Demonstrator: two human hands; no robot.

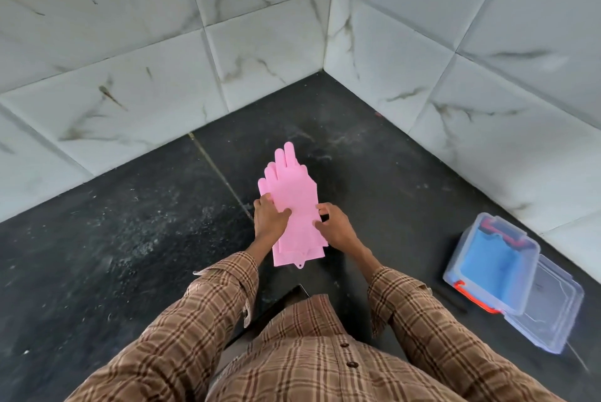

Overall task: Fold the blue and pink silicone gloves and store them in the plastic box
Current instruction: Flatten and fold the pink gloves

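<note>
The pink silicone gloves (292, 193) lie stacked flat on the dark counter, fingers pointing away from me toward the wall corner. My left hand (268, 219) presses on their left side with fingers spread and the thumb on top. My right hand (335, 224) pinches the right edge near the middle. The clear plastic box (461, 258) with orange clasps stands at the right, apart from both hands. Folded blue gloves (491, 266) lie inside it.
The box's clear lid (549, 307) lies under and beside the box, toward the counter's right end. White marbled tile walls (260, 50) meet in a corner behind the gloves. A dark speckled counter (130, 239) stretches to the left.
</note>
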